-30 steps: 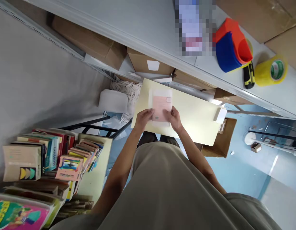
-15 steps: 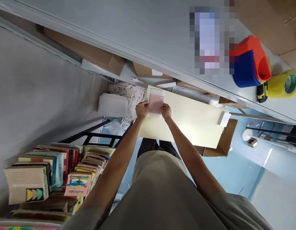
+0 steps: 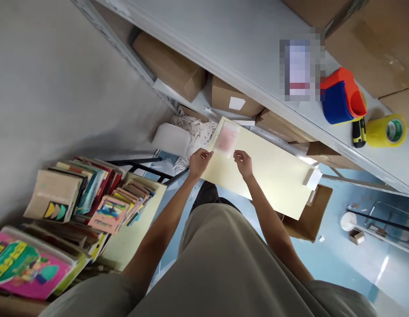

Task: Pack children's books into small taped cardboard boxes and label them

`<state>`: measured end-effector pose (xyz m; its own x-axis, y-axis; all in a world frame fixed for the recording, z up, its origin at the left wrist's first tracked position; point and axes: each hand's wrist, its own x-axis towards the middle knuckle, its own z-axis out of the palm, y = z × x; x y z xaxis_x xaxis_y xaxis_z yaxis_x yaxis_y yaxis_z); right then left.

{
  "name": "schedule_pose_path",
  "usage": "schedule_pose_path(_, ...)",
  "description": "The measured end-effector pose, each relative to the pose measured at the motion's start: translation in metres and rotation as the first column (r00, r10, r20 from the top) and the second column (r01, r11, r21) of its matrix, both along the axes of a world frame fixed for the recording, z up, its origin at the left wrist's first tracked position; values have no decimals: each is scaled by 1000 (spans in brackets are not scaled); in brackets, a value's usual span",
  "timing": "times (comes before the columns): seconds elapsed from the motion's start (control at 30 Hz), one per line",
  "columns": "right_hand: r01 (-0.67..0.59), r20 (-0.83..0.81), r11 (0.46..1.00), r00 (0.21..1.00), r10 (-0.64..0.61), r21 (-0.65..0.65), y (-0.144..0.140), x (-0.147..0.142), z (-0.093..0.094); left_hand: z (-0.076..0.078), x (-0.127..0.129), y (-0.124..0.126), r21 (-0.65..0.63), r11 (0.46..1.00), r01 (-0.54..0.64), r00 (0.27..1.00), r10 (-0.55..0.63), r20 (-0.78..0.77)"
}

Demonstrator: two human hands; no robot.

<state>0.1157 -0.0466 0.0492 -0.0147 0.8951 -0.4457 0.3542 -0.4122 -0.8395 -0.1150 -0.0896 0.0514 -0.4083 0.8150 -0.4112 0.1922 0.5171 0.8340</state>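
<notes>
A pink notebook-like item in a clear plastic sleeve (image 3: 226, 138) lies flat on a pale yellow tabletop (image 3: 273, 176). Just off its lower left corner is my left hand (image 3: 200, 163), its fingers loosely bent and the thumb apart from them. My right hand (image 3: 243, 164) hovers over the tabletop beside the sleeve's lower right corner, with curled fingers slightly apart. Nothing shows in either hand. Whether the left fingertips touch the sleeve's edge I cannot tell.
A white box (image 3: 312, 178) stands at the tabletop's right end, above an open carton (image 3: 310, 213). Stacked books (image 3: 55, 193) fill the lower left. A grey shelf (image 3: 224, 44) overhead carries yellow tape (image 3: 386, 130), a cutter knife (image 3: 358, 132) and a red-and-blue tape dispenser (image 3: 343, 97).
Both hands have come off the sides of the pink item and drawn back toward my body, leaving it lying on the tabletop. My view has turned and shifted.
</notes>
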Motion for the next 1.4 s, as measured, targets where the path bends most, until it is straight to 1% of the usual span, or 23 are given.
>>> schedule_pose_path(0.07,-25,-60,998,998,28,51,-18,2,14,21,6,-25,66,997,-42,999,43,-21)
schedule_pose_path(0.13,-57,-132,995,989,67,78,-41,1,27,43,12,-55,174,981,-81,996,85,-16)
schedule_pose_path(0.2,-106,-207,991,971,120,77,-67,-2,39,65,18,-93,290,946,-143,990,142,25)
schedule_pose_path(0.27,-161,-284,985,943,173,66,-95,-10,49,83,23,-137,366,903,-225,974,208,87)
schedule_pose_path(0.37,-226,-393,972,890,230,57,-137,-29,63,104,26,-209,381,854,-355,935,319,156)
schedule_pose_path(0.43,-270,-446,961,854,269,62,-163,-43,75,114,25,-253,358,826,-435,900,390,193)
schedule_pose_path(0.5,-323,-479,943,818,319,76,-188,-57,88,122,21,-292,334,789,-516,856,459,237)
schedule_pose_path(0.6,-414,-502,903,761,411,113,-221,-74,109,135,12,-338,316,698,-643,764,556,326)
schedule_pose_path(0.67,-471,-512,872,720,469,136,-242,-86,123,146,4,-362,329,613,-718,695,603,392)
schedule_pose_path(0.7,-502,-517,852,695,499,148,-252,-92,129,152,0,-374,346,562,-751,660,623,420)
schedule_pose_path(0.8,-597,-530,779,605,594,191,-285,-118,146,174,-16,-413,417,399,-817,570,669,477)
schedule_pose_path(0.87,-652,-529,723,542,654,226,-310,-141,157,189,-29,-446,456,299,-838,520,690,504)
schedule_pose_path(0.93,-700,-518,666,482,707,258,-339,-166,166,201,-44,-486,487,209,-848,475,706,525)
schedule_pose_path(1.0,-747,-499,600,418,759,286,-370,-193,173,211,-59,-531,503,126,-855,425,726,541)
schedule_pose_path(1.1,-798,-468,502,322,823,334,-422,-235,178,217,-80,-599,501,22,-865,344,752,562)
schedule_pose_path(1.2,-797,-400,430,260,879,425,-473,-281,180,218,-103,-659,503,-45,-863,293,767,571)
schedule_pose_path(1.27,-769,-307,370,235,922,521,-503,-313,181,217,-119,-688,507,-71,-859,282,761,584)
schedule_pose_path(1.3,-750,-246,326,222,943,576,-516,-329,183,216,-127,-700,503,-79,-861,281,750,598)
schedule_pose_path(1.33,-729,-177,271,205,963,629,-527,-346,184,215,-135,-710,495,-83,-865,283,733,618)
schedule_pose_path(1.4,-692,-11,128,171,985,710,-545,-376,186,213,-149,-725,456,-79,-886,285,684,671)
